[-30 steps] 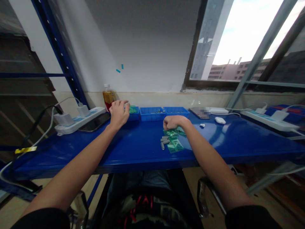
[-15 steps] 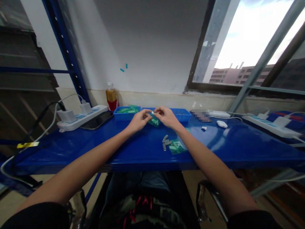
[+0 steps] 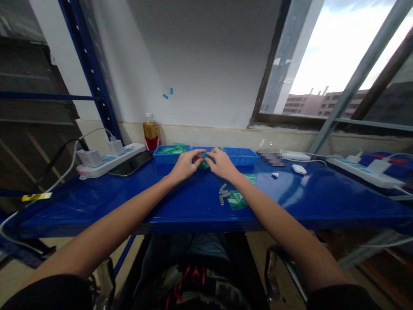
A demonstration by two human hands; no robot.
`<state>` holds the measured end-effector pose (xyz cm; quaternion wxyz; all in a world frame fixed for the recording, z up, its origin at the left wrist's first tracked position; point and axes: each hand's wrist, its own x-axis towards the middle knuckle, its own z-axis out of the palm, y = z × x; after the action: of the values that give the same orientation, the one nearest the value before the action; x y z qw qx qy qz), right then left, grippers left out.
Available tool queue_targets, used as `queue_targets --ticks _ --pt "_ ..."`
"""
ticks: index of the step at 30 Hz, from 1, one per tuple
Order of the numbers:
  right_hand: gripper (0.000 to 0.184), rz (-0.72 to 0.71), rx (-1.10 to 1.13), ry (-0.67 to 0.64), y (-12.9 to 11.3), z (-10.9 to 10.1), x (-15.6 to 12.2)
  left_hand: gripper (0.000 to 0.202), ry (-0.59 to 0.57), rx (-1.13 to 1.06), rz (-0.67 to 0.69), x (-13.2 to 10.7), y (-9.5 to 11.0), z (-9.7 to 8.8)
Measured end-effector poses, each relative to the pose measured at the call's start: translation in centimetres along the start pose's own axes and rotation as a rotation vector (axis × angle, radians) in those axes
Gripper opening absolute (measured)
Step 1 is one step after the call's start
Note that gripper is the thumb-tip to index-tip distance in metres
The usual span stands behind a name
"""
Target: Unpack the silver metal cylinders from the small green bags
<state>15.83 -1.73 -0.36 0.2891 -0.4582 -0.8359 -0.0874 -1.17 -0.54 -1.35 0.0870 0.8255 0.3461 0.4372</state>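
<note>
Bridging the fingertips of the left hand (image 3: 185, 165) and the right hand (image 3: 222, 163), a small translucent green plastic bag (image 3: 204, 165) is held near the far side of the glossy blue table (image 3: 180, 206). A narrow, pinching grip is formed by each hand, seemingly so that so thin and limp a thing can be steadied from both sides; whether its lower edge is rested on the table cannot be told. Behind the hands, a shallow blue plastic bin heaped with green bags (image 3: 164, 161), a matching bin in the middle (image 3: 198, 148), partly hidden, and a right-hand blue bin with small contents (image 3: 240, 161) are lined up, probably so that each can be reached without leaning. Nearer the table's front edge, short grey metallic cylinders (image 3: 221, 199) are grouped just beside flat green plastic packets (image 3: 237, 200), which are partly covered by the right forearm; this spot is likely chosen for easy reach. A black phone (image 3: 131, 164) and an amber drink bottle (image 3: 151, 132) are set off to the left.
</note>
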Motion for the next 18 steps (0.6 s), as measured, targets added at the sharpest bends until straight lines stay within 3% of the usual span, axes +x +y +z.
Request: queue_targets --ticks 5,12,18 --pt "0.027 -0.03 0.02 -0.03 -0.1 0.0 0.3 0.028 0.01 -0.01 -0.02 0.0 0.2 -0.2" --pt "0.028 0.033 0.183 -0.073 -0.7 0.2 0.3 0.023 0.086 -0.011 -0.059 0.2 0.0 -0.4" --pt "0.033 0.12 0.162 0.095 -1.5 0.4 -0.3 0.021 0.101 0.043 -0.098 0.3 -0.3 -0.2"
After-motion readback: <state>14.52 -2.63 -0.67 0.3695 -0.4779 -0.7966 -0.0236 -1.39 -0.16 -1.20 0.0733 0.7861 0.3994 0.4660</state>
